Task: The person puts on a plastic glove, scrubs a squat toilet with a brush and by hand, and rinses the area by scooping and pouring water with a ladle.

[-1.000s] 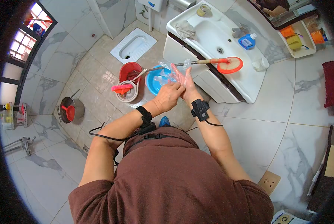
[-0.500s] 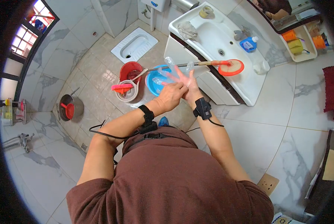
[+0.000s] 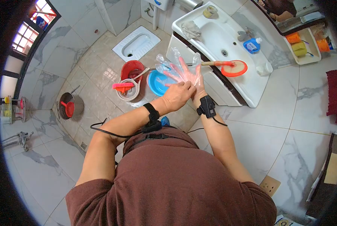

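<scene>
A clear disposable plastic glove [image 3: 174, 56] covers my right hand [image 3: 195, 78], whose fingers are spread inside it. The glove's fingertips stand loose beyond my fingers. My bare left hand [image 3: 179, 96] pinches the glove near the base of the right palm. Just behind the gloved hand is a blue basin [image 3: 152, 86]. A long-handled tool with a round, red-rimmed head [image 3: 234, 68] passes behind the right hand, its head resting on the white sink [image 3: 257, 88].
Left of the basin stand a red bucket [image 3: 127, 67] and a pale pail [image 3: 132, 96] with a pink brush [image 3: 122, 86] across it. A metal pot [image 3: 77, 103] holds a red dipper [image 3: 69, 109]. Beyond is a squat toilet [image 3: 149, 37]. A blue bottle [image 3: 252, 46] stands on the sink.
The gloved fingers have spread wider and the glove shows fuller around them. My left hand has shifted slightly to the right, still pinching the plastic near the wrist.
</scene>
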The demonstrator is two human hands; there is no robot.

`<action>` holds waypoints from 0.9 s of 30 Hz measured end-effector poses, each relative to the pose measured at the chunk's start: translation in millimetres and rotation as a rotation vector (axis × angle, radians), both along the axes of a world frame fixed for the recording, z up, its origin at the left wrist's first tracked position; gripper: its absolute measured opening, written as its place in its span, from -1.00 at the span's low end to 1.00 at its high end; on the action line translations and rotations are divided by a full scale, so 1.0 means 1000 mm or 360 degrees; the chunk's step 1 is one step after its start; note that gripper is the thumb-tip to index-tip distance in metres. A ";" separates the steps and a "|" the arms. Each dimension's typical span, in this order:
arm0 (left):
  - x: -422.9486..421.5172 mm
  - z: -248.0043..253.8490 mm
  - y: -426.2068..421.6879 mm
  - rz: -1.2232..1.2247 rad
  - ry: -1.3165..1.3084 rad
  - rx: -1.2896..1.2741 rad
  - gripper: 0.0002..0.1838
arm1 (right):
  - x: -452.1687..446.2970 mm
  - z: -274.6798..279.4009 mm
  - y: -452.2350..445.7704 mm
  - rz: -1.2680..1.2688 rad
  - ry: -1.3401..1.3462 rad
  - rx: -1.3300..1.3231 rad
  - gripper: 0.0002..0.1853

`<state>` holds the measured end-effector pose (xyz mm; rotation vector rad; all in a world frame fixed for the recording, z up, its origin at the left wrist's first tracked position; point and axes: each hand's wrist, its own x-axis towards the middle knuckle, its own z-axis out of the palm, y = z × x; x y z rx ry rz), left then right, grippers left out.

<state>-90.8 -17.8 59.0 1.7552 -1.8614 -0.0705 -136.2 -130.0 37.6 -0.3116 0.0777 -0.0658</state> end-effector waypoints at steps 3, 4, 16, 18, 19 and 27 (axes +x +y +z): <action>-0.002 0.001 -0.003 0.0041 -0.0016 -0.0001 -0.80 | 0.006 0.004 -0.006 -0.0120 0.0139 -0.0163 -0.16; -0.003 0.000 -0.004 0.0053 -0.0017 -0.0013 -0.81 | 0.006 0.004 -0.007 -0.0110 0.0133 -0.0169 -0.16; 0.005 -0.003 -0.005 0.0005 0.0013 -0.0105 -0.78 | 0.006 -0.005 -0.009 -0.0072 0.0046 0.0041 -0.18; 0.006 0.000 -0.003 0.0000 0.0022 -0.0109 -0.77 | 0.005 -0.001 -0.009 -0.0027 0.0026 0.0001 -0.19; 0.006 -0.001 -0.003 0.0020 0.0032 -0.0130 -0.77 | 0.006 0.001 -0.008 -0.0065 0.0083 -0.0028 -0.19; 0.014 -0.005 -0.005 0.0031 0.0110 -0.0301 -0.79 | 0.017 -0.001 -0.009 -0.0300 0.0436 -0.0411 -0.08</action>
